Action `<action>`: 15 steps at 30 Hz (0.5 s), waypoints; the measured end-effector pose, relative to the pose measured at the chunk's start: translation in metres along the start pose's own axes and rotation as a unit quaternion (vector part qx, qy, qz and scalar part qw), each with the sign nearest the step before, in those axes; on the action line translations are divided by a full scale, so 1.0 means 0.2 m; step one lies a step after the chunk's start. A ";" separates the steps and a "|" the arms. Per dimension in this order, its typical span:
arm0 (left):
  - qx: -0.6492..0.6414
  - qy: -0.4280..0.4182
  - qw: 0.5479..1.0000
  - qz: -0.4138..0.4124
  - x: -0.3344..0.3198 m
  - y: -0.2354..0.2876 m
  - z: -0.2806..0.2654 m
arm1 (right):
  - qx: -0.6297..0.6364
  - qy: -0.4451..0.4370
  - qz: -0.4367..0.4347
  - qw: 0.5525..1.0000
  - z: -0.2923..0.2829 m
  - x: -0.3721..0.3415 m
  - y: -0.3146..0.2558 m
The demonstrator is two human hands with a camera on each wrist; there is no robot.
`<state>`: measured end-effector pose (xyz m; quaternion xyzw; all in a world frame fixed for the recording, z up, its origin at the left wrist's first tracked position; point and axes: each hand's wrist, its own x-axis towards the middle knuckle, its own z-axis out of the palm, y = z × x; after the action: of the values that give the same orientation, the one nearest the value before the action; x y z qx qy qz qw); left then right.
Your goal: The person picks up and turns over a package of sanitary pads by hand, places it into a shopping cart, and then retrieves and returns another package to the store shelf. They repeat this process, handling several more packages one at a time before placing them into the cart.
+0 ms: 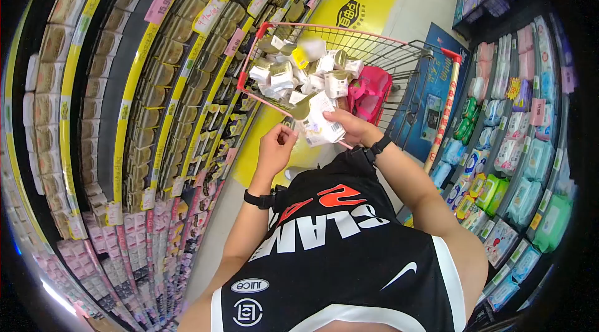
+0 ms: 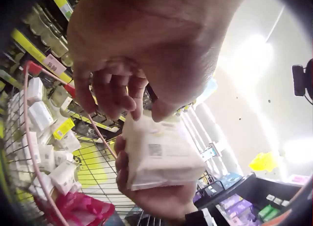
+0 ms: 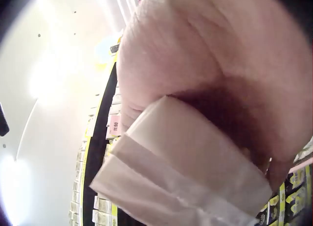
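My right hand (image 1: 354, 127) grips a white packet (image 1: 321, 125) with printing and a barcode, just outside the cart's near edge. From below, the right hand (image 2: 164, 199) supports the packet (image 2: 164, 152) in the left wrist view; its pale folded side (image 3: 181, 162) fills the lower right wrist view, against the palm (image 3: 205, 55). To the packet's left is my left hand (image 1: 279, 148), fingers loosely bent. Its thumb and fingertips lie close over the packet's top edge in the left wrist view; whether they touch it I cannot tell.
A red-rimmed wire cart (image 1: 399, 39) holds many white boxes (image 1: 284, 76), a yellow-marked one and a pink bag (image 1: 372, 92). Shelves of boxed goods (image 1: 150, 113) run along the left. Packs of wipes (image 1: 496, 188) fill the right shelves, near a blue panel (image 1: 427, 101).
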<state>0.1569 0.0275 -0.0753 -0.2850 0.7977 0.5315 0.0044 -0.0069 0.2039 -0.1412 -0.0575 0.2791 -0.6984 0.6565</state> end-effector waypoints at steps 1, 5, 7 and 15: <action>0.000 0.004 1.000 0.014 -0.01 0.00 -0.03 | -0.032 0.054 -0.023 0.998 0.00 0.03 0.01; -0.014 0.020 0.998 0.056 -0.08 -0.04 -0.12 | -0.162 0.244 -0.125 0.948 -0.06 0.14 0.06; -0.028 0.025 0.997 0.072 -0.12 -0.09 -0.18 | -0.172 0.300 -0.165 0.924 -0.21 0.18 0.10; -0.076 0.098 0.989 0.080 -0.36 -0.34 -0.48 | -0.302 0.449 -0.175 0.822 -0.11 0.24 0.05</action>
<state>0.2762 -0.0397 -0.0689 -0.2704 0.7720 0.5584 -0.1384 -0.0149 0.1664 -0.1778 0.0192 0.7253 -0.6308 0.2750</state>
